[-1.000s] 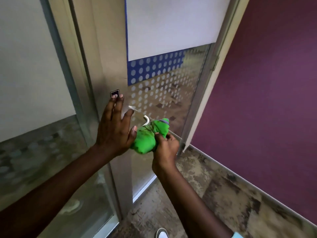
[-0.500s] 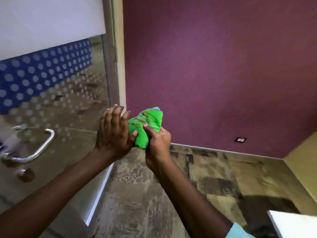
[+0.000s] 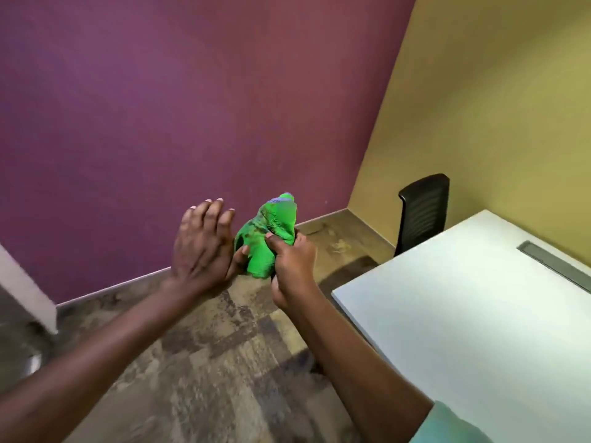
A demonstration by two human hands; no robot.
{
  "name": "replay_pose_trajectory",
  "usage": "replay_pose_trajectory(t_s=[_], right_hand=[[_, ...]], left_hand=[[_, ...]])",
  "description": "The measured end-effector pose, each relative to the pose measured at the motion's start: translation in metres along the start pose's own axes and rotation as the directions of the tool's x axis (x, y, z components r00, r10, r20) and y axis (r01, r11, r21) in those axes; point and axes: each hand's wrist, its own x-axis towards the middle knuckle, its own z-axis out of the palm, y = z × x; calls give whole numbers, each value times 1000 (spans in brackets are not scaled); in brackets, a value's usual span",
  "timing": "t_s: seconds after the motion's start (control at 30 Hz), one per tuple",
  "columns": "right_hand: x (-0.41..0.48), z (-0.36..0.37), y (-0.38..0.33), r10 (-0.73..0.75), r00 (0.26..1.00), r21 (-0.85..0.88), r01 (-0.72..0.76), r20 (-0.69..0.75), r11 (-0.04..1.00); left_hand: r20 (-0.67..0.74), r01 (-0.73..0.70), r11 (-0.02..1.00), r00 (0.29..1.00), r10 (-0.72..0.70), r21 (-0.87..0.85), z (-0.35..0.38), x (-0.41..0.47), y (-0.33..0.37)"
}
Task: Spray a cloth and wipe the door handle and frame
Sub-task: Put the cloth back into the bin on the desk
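While my right hand [image 3: 292,262] clenches the bunched green cloth [image 3: 267,239] and my left hand [image 3: 203,244] stays flat beside it, no door is in sight; wiping looks finished or paused.

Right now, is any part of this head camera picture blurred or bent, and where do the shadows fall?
Head view: the pale door edge at far left is smeared by motion; the green cloth and both hands are fairly sharp. Wide-angle bending tilts the wall corner. A soft shadow lies on the floor beside the white table.
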Motion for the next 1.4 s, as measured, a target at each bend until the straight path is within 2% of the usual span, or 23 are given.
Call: replay_pose_trajectory(t_s=[0.3, 0.47, 0.57, 0.73, 0.87, 1.03, 1.07, 1.13, 1.2, 1.27, 1.37, 1.4], right_hand=[[68, -191, -62, -54, 941, -38, 44, -333, 998], [82, -311, -97, -145, 858, -101, 109, -494, 989], [75, -385, -114, -198, 772, -175, 114, -603, 978], [32, -491, -129, -222, 620, -268, 20, -752, 963], [-25, -557, -128, -270, 499, -373, -118, -824, 920], [-96, -612, -110, -314, 427, -451, -270, -848, 851], [-109, -622, -103, -334, 423, -484, -320, -842, 815], [-132, -648, -82, -392, 464, -585, -409, -794, 701], [-150, -673, -60, -460, 537, -704, -481, -707, 522], [-165, -693, -41, -483, 624, -789, -494, -615, 366], [-181, -721, -15, -431, 773, -878, -463, -466, 119], [-182, -726, -9, -386, 806, -887, -455, -448, 78]], left_hand=[[98, -263, 959, 957, 274, -108, 88, 87, 180], [110, -441, 879, 879, 464, -182, 144, 121, 297], [123, -557, 797, 796, 592, -233, 174, 130, 370], [112, -699, 618, 625, 772, -361, 207, 124, 472], [123, -781, 443, 437, 891, -439, 233, 114, 545], [133, -821, 257, 219, 966, -510, 260, 84, 614], [127, -822, 229, 190, 973, -521, 265, 77, 623], [123, -824, 171, 123, 985, -540, 276, 61, 642], [101, -840, 104, 59, 993, -533, 292, 43, 655], [75, -860, 40, 2, 997, -509, 307, 26, 665], [78, -873, -5, -49, 996, -488, 326, 3, 675], [90, -878, -3, -52, 995, -480, 330, -2, 676]])
